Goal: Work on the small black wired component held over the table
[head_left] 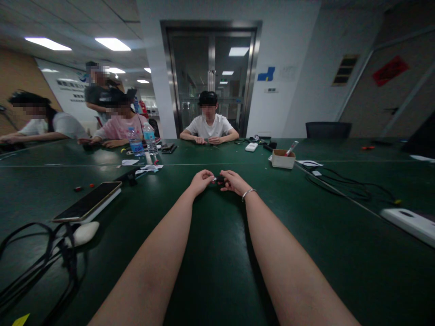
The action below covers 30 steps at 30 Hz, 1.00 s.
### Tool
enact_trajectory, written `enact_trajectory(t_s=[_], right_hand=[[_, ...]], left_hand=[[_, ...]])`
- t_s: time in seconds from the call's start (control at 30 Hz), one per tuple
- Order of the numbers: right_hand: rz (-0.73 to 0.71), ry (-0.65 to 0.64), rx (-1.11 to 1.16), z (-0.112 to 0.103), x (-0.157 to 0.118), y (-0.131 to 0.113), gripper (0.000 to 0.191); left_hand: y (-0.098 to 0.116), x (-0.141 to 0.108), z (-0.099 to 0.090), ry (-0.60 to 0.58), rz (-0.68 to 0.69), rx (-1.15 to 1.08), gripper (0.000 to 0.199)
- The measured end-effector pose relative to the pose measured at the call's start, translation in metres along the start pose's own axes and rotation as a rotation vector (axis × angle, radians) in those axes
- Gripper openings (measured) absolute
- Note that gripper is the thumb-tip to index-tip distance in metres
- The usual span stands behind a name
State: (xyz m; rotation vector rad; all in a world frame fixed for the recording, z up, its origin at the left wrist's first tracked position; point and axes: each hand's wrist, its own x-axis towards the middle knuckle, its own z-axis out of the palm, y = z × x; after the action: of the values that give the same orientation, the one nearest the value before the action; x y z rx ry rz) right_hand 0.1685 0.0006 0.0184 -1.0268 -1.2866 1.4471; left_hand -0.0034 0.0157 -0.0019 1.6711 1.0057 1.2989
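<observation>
Both my arms reach forward over the dark green table, and my hands meet near its middle. My left hand [202,182] is closed in a pinch at the silvery end of a small black object with a metal tip [220,179]. Around its black body the fingers of my right hand [234,182] are closed, with a bracelet at that wrist. The object is held a little above or at the table top; which of these I cannot tell. Its exact kind is too small to make out, and fingers hide part of it.
On the left lie a phone [90,201], black cables [70,253] and paper scraps [149,168]. Two water bottles [149,139] stand farther back. A small box [283,159] and more cables [346,179] are right. A person [209,124] sits opposite; others are at left.
</observation>
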Motion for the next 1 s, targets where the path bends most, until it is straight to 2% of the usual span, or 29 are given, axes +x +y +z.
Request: enact_trajectory(t_s=[0.07, 0.2, 0.33, 0.4, 0.53, 0.67, 0.77, 0.9, 1.0], right_hand=[[-0.003, -0.022, -0.011, 0.0000, -0.0004, -0.0005, 0.006], [-0.026, -0.061, -0.002, 0.0002, -0.0025, -0.0023, 0.025], [0.005, -0.008, -0.002, 0.0013, -0.0030, -0.0032, 0.008], [0.007, -0.017, -0.010, 0.0012, -0.0030, -0.0032, 0.006], [-0.020, -0.032, -0.005, 0.0002, -0.0023, -0.0026, 0.023], [0.016, 0.016, 0.019, 0.0005, -0.0005, -0.0017, 0.008], [0.020, -0.017, 0.006, 0.0002, -0.0005, -0.0017, 0.005], [0.002, -0.039, 0.030, -0.0010, -0.0015, -0.0021, 0.018], [0.014, -0.005, 0.053, -0.0007, -0.0009, -0.0017, 0.012]], left_hand=[[-0.0010, 0.0003, 0.0000, 0.002, 0.006, -0.006, 0.020], [-0.0031, 0.0008, 0.0000, -0.001, 0.030, -0.043, 0.024], [-0.0013, -0.0006, -0.0007, -0.015, 0.051, -0.016, 0.022], [0.0003, -0.0017, -0.0011, -0.019, 0.050, 0.023, 0.020], [0.0023, -0.0028, -0.0015, -0.020, 0.051, 0.043, 0.019], [0.0029, -0.0026, -0.0015, -0.026, 0.048, 0.051, 0.018], [0.0021, -0.0022, -0.0016, -0.012, 0.041, 0.035, 0.018], [0.0005, -0.0017, -0.0016, -0.010, 0.040, 0.029, 0.019], [0.0003, -0.0016, -0.0011, -0.005, 0.049, 0.026, 0.019]])
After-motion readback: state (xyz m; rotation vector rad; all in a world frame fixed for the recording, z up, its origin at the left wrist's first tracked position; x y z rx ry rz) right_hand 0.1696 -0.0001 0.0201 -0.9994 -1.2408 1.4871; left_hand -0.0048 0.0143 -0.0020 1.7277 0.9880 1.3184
